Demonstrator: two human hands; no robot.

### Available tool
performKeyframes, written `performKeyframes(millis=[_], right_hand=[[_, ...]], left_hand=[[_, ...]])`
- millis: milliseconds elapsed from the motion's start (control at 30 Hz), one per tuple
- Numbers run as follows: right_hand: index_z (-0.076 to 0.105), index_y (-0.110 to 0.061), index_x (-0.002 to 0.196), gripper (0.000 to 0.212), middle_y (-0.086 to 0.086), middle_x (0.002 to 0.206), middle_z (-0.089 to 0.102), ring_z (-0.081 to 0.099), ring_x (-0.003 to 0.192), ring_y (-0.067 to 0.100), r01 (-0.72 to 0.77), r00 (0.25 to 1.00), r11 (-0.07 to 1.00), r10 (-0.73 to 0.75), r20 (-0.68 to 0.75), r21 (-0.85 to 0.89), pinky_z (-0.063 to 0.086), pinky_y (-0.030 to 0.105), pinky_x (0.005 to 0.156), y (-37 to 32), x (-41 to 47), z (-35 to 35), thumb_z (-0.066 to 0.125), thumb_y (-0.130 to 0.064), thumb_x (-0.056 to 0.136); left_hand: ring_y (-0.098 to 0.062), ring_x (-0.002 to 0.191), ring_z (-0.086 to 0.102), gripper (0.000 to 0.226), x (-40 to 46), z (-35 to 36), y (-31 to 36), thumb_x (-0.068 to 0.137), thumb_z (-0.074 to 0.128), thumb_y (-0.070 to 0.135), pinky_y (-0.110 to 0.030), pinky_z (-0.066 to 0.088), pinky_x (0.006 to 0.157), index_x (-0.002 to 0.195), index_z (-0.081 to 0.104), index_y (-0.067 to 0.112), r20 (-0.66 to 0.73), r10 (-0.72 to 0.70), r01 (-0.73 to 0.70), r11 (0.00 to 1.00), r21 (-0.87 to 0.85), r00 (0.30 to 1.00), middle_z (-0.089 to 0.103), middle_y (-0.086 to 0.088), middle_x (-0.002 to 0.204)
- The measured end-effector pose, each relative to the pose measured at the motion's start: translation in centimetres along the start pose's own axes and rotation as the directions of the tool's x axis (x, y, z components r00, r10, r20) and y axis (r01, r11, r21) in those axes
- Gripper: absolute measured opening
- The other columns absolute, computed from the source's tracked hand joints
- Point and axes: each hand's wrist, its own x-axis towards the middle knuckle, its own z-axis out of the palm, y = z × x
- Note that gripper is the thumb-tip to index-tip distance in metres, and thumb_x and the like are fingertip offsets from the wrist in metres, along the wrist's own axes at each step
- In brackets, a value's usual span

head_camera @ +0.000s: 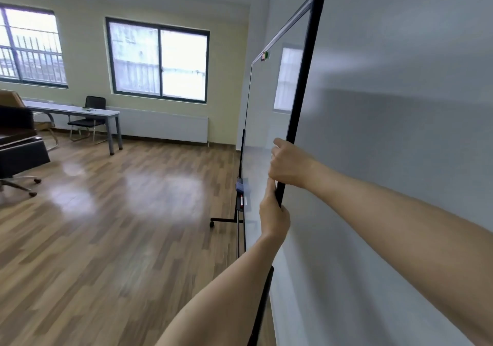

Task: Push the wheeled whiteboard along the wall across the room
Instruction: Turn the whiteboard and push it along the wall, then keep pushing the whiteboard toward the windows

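The wheeled whiteboard (269, 100) stands edge-on to me, close along the grey wall (400, 105) on the right, with a black frame and a white face. My right hand (288, 163) is shut on the near vertical frame edge. Just below it, my left hand (273, 216) grips the same edge. Both arms are stretched forward. A tray on the board's face carries a marker and an eraser (241, 195). One black leg with a caster (212, 223) sticks out onto the floor.
Wooden floor (120, 225) spreads to the left. A grey desk (80, 111) with a black chair (89, 117) stands under the far windows. An office chair (18, 151) sits at the left edge. A radiator (165, 128) lines the far wall.
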Motion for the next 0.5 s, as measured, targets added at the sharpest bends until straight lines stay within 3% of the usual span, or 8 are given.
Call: performKeyframes(millis=[133,300,433,500], right_hand=[[0.042,-0.022,0.043,0.035,-0.014,0.045,0.055,0.035,0.046,0.016,-0.002,1.0,1.0,0.002,0.005,0.001,0.039,0.027,0.068,0.7,4.9,3.9,0.061,-0.004,0.066],[0.03,-0.019,0.039,0.04,-0.013,0.043,0.055,0.034,0.045,0.018,-0.001,1.0,1.0,0.001,0.018,-0.004,0.035,0.027,0.064,1.3,11.3,9.4,0.06,-0.003,0.061],[0.042,-0.022,0.042,0.034,-0.011,0.045,0.057,0.036,0.045,0.017,-0.013,1.0,1.0,0.013,0.029,0.002,0.035,0.028,0.063,1.9,16.9,13.5,0.06,0.0,0.06],[0.044,-0.023,0.04,0.034,-0.01,0.043,0.056,0.039,0.043,0.017,-0.02,1.0,1.0,0.02,0.022,0.016,0.037,0.027,0.063,2.1,20.3,15.8,0.061,0.001,0.058]], left_hand=[[-0.018,0.121,0.056,0.095,5.9,1.1,-1.8,0.08,0.03,-0.022,-0.011,0.037,0.092,0.155,0.027,0.036,0.002,-0.005,0.005,1.0,0.014,1.0,0.057,0.006,0.141],[-0.013,0.093,0.057,0.092,14.2,2.5,-4.9,0.076,0.027,-0.022,-0.019,0.043,0.081,0.149,0.036,0.034,0.007,-0.004,0.004,1.0,-0.029,1.0,0.064,0.006,0.117],[-0.003,0.112,0.049,0.095,21.0,3.3,-7.4,0.076,0.028,-0.023,0.004,0.03,0.084,0.154,0.029,0.03,0.026,0.029,-0.028,0.998,-0.051,0.999,0.049,0.018,0.13],[-0.009,0.127,0.05,0.099,25.0,3.9,-9.3,0.074,0.027,-0.023,-0.009,0.036,0.105,0.154,0.025,0.034,0.043,0.02,-0.018,0.998,-0.063,0.999,0.048,0.014,0.146]])
